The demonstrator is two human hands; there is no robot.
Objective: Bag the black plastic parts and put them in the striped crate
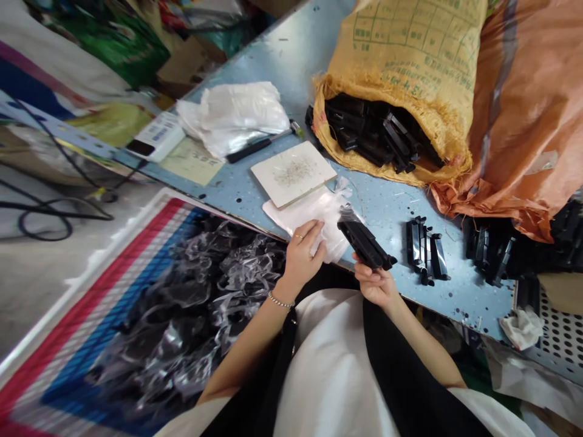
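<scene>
My right hand [376,284] grips a bundle of long black plastic parts [364,241] by its lower end, tilted over the table's near edge. Beside it, the fingers of my left hand [304,254] rest on a stack of clear plastic bags [325,212], with thumb and fingers apart. The bags lie partly under a pale square board [294,174] with a speckled middle. The top of the bundle overlaps the right side of the bags. To the right, several similar black pieces [426,249] lie in a small group on the blue table [392,209].
A yellow woven sack [410,67] spills black parts; an orange sack [532,109] stands beside it with more black parts. More bags [243,112], a black-handled tool [249,150] and a white device [157,136] lie left. Below, a striped sack [104,291] holds bagged black parts.
</scene>
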